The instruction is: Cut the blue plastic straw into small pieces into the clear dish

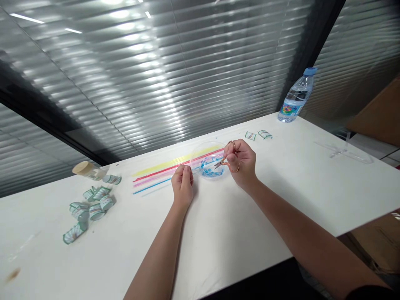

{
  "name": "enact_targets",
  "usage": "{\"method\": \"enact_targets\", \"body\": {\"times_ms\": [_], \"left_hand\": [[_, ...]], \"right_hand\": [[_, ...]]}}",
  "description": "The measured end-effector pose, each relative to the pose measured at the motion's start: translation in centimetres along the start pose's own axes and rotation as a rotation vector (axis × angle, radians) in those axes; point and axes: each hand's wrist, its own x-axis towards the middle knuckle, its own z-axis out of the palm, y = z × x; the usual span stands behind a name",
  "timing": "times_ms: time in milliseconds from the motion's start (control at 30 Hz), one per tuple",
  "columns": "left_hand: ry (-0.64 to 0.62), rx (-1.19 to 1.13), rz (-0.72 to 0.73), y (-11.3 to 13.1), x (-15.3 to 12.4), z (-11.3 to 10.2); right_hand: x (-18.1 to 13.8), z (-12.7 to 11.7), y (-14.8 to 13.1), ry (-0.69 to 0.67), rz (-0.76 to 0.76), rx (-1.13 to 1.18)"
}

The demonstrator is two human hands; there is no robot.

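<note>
My right hand (244, 163) grips small scissors (222, 162) with rose-gold finger loops. Their blades are parted and point left over a clear round bowl (208, 178). Small blue cut pieces (206, 167) lie inside the bowl. Just left of it, my left hand (183, 183) is closed in a pinch; what it holds is too small to make out. Behind and beside that hand, long thin straws are laid out in groups: yellow (162, 165), red (153, 176), pink (150, 180) and blue (153, 187).
Several small green-and-white packets (96, 211) lie at the left by a cork-lidded jar (89, 170). Two similar packets (265, 134) rest at the back. A water bottle (295, 98) stands at the far right corner, near clear plastic strips (343, 151). Blinds (193, 75) rise behind the white table (225, 241).
</note>
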Motion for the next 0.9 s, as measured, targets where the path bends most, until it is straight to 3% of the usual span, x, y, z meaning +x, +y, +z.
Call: {"method": "enact_targets", "body": {"times_ms": [900], "left_hand": [[-0.011, 0.007, 0.007, -0.21, -0.04, -0.1]], "right_hand": [[-0.07, 0.35, -0.17, -0.014, -0.003, 0.019]]}}
